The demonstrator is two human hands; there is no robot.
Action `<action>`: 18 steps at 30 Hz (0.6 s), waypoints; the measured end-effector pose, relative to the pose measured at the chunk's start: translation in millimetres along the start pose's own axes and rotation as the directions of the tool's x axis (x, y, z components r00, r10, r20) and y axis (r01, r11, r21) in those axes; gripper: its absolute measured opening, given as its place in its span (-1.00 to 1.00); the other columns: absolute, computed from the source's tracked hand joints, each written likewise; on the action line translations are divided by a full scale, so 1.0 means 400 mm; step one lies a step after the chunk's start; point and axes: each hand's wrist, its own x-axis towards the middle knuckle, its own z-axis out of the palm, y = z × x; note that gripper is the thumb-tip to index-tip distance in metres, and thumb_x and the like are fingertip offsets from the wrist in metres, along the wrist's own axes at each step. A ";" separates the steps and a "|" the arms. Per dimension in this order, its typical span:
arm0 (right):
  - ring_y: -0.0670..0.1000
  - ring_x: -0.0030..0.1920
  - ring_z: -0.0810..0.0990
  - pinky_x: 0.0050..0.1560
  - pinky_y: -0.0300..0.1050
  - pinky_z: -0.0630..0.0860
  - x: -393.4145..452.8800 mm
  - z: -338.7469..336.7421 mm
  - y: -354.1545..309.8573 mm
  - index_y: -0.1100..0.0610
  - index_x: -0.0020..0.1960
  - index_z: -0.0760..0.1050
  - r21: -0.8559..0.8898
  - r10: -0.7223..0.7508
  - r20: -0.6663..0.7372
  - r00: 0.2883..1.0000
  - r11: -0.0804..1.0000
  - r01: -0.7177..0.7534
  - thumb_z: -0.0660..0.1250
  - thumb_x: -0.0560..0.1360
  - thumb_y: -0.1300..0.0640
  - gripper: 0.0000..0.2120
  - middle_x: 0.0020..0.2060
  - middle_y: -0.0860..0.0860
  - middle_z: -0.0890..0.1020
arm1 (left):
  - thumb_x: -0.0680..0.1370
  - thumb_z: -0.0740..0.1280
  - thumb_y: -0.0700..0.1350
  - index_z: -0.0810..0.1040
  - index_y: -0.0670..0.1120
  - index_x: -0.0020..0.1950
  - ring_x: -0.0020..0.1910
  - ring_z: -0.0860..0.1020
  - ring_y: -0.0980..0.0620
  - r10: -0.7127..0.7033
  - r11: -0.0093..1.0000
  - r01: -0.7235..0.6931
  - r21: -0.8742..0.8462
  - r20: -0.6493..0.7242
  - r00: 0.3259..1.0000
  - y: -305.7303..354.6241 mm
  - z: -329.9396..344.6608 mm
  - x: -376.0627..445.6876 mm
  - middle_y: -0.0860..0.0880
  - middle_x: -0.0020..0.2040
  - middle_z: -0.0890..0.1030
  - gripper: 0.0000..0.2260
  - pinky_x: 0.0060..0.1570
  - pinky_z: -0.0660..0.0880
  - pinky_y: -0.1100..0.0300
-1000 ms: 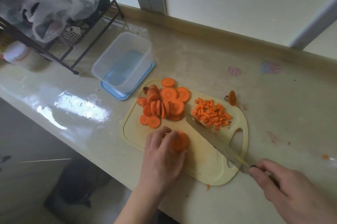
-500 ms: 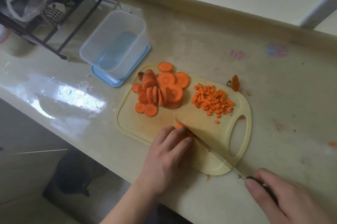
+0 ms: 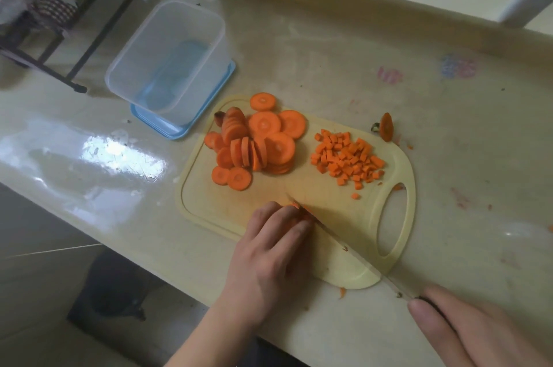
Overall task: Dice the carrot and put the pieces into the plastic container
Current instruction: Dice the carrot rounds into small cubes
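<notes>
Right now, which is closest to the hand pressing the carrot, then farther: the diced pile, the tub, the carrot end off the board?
From the left hand:
1. Diced carrot pile, on the board's right.
2. Carrot end, beyond the board's far right edge.
3. Plastic container, far left.

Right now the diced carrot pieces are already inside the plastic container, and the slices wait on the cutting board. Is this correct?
Not quite. In the head view the diced carrot pieces lie in a heap on the cutting board, to the right of the slices. No carrot shows inside the plastic container. The slices are indeed on the board.
</notes>
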 end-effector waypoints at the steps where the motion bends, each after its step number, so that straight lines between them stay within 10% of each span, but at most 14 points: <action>1: -0.24 -0.43 0.49 -0.29 -0.30 0.46 0.003 -0.002 -0.003 -0.13 -0.28 0.36 0.008 0.010 0.012 1.000 1.000 -0.010 -0.23 0.36 -0.56 -0.38 -0.47 -0.18 0.51 | 0.57 0.43 -0.24 0.69 -0.22 0.13 0.17 0.53 -0.20 -0.004 1.000 0.004 -0.003 -0.002 1.000 0.001 -0.001 0.002 -0.16 0.17 0.63 -0.84 0.25 0.46 0.06; 9: -0.18 -0.15 0.58 -0.08 -0.28 0.48 0.038 -0.004 -0.023 -0.27 -0.05 0.28 -0.061 -0.091 0.091 0.992 0.993 0.097 -0.47 0.27 -0.45 -0.36 -0.22 -0.07 0.60 | 0.55 0.45 -0.25 0.69 -0.22 0.13 0.17 0.53 -0.20 0.001 1.000 -0.001 -0.007 0.002 1.000 0.001 0.000 0.005 -0.15 0.19 0.62 -0.83 0.26 0.45 0.06; 18: -0.12 -0.31 0.54 -0.22 -0.24 0.46 0.004 -0.006 -0.020 -0.24 -0.12 0.37 0.048 0.005 0.043 0.999 0.999 -0.007 -0.33 0.25 -0.61 -0.31 -0.38 -0.04 0.57 | 0.52 0.47 -0.27 0.68 -0.25 0.04 0.10 0.49 -0.17 0.007 0.999 -0.005 0.045 -0.047 0.999 0.007 0.003 -0.009 -0.18 0.06 0.61 -0.88 0.20 0.46 0.06</action>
